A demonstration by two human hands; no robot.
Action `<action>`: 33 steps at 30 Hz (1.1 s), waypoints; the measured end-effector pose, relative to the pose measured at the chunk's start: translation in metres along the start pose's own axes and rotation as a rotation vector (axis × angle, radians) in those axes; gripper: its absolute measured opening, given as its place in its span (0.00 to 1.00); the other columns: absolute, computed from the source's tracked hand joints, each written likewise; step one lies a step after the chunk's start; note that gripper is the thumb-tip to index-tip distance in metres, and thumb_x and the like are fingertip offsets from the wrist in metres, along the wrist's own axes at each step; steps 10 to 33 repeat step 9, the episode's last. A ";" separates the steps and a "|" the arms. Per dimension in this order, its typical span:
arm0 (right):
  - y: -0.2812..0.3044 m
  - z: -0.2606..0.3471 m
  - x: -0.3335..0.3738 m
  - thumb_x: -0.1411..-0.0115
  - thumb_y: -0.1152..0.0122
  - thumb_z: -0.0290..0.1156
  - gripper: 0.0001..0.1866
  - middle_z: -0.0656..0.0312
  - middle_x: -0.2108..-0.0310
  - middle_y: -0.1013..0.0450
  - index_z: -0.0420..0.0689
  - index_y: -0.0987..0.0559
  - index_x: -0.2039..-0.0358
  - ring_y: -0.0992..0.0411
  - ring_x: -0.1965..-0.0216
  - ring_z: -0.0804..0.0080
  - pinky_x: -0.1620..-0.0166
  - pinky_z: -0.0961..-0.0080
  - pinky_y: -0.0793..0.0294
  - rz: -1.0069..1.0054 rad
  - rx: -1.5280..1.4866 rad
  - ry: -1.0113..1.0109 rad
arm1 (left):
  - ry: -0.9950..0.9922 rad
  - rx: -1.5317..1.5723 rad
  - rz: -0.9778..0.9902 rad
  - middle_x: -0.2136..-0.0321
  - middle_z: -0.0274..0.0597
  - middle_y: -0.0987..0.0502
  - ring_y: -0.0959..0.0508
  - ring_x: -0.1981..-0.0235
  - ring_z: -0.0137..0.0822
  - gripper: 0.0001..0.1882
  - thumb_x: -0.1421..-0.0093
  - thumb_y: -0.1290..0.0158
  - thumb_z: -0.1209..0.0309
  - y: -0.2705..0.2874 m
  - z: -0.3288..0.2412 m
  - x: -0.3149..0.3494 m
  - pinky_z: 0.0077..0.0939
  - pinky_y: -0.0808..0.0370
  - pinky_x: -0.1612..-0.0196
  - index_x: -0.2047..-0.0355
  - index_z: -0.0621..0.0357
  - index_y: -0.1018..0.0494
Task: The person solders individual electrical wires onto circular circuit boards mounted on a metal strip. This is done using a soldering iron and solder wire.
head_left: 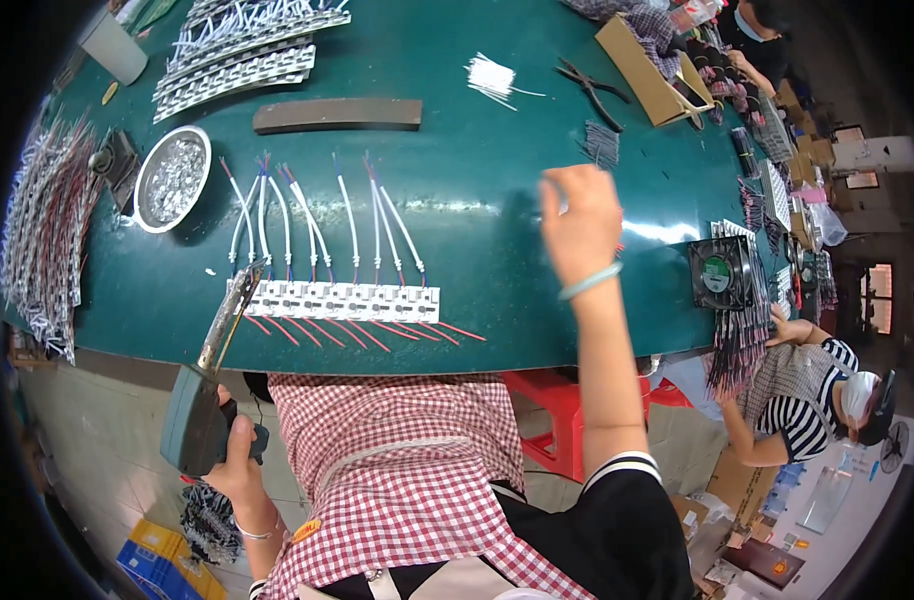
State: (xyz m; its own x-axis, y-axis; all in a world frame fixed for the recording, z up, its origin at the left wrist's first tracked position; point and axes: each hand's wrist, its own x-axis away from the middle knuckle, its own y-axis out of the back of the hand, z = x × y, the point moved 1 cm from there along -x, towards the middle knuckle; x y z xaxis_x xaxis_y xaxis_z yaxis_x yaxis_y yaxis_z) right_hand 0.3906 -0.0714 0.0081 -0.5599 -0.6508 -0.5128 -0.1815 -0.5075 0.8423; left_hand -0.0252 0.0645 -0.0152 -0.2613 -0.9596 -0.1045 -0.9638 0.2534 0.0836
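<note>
In the head view, the person's left hand (239, 452) is wrapped tight around the grip of a soldering gun (209, 392), held off the near edge of the green table (477, 230); the gun's long metal barrel slants up and to the right so that its tip sits at the left end of a white strip of small circuit boards (342, 300). That strip lies flat near the table's near edge, with red wires fanning toward the person and white wires with red and blue ends running away across the table. The right hand (580, 228) is raised above the table to the right of the strip, well apart from it, fingers loosely curled; whether it pinches anything cannot be told. A pale bracelet (590, 281) circles its wrist. Far left stands a round metal bowl (173, 179) of silvery bits, and a small black fan (719, 272) sits at the right.
</note>
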 end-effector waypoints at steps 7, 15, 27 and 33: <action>-0.028 -0.125 -0.031 0.48 0.32 0.28 0.09 0.53 0.62 0.28 0.39 0.20 0.67 0.30 0.56 0.54 0.53 0.62 0.27 0.156 0.236 -0.075 | 0.073 0.014 -0.003 0.54 0.47 0.21 0.26 0.74 0.25 0.23 0.47 0.41 0.81 -0.023 -0.011 0.004 0.18 0.28 0.72 0.49 0.66 0.26; -0.037 -0.130 -0.034 0.48 0.32 0.29 0.10 0.53 0.61 0.28 0.39 0.20 0.67 0.30 0.56 0.54 0.52 0.62 0.27 0.236 0.218 -0.080 | 0.065 -0.021 0.023 0.54 0.48 0.21 0.26 0.75 0.25 0.25 0.45 0.42 0.80 -0.027 -0.013 0.007 0.19 0.28 0.72 0.46 0.67 0.28; -0.037 -0.130 -0.034 0.48 0.32 0.29 0.10 0.53 0.61 0.28 0.39 0.20 0.67 0.30 0.56 0.54 0.52 0.62 0.27 0.236 0.218 -0.080 | 0.065 -0.021 0.023 0.54 0.48 0.21 0.26 0.75 0.25 0.25 0.45 0.42 0.80 -0.027 -0.013 0.007 0.19 0.28 0.72 0.46 0.67 0.28; -0.037 -0.130 -0.034 0.48 0.32 0.29 0.10 0.53 0.61 0.28 0.39 0.20 0.67 0.30 0.56 0.54 0.52 0.62 0.27 0.236 0.218 -0.080 | 0.065 -0.021 0.023 0.54 0.48 0.21 0.26 0.75 0.25 0.25 0.45 0.42 0.80 -0.027 -0.013 0.007 0.19 0.28 0.72 0.46 0.67 0.28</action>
